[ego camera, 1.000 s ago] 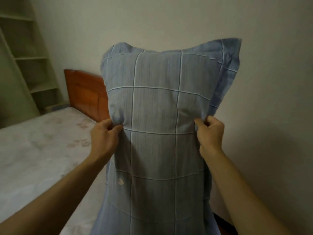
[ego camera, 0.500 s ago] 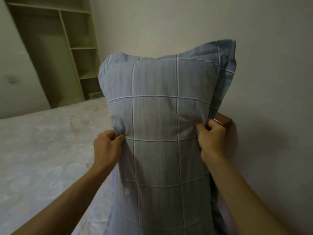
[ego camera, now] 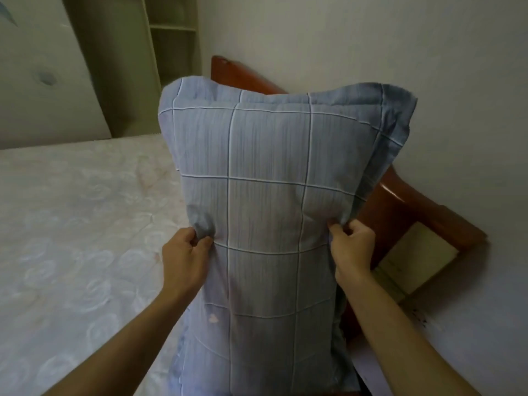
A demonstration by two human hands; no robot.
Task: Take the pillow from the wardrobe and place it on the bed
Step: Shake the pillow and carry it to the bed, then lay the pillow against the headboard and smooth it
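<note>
Cream quilted mattress (ego camera: 85, 224) of the bed fills the left of the view, with open wardrobe shelving (ego camera: 171, 44) behind it. Left hand (ego camera: 185, 252) pinches a gather of fabric at the left edge of the blue checked pillow (ego camera: 271, 181), fingers curled round it. Pillow stands upright over the head end of the mattress; its lower end runs out of view. Right hand (ego camera: 353, 247) grips the opposite edge at matching height, a paired hold that likely keeps the soft body from folding. Wooden headboard (ego camera: 405, 212) stands behind, so lowering should seat the pillow against it.
</note>
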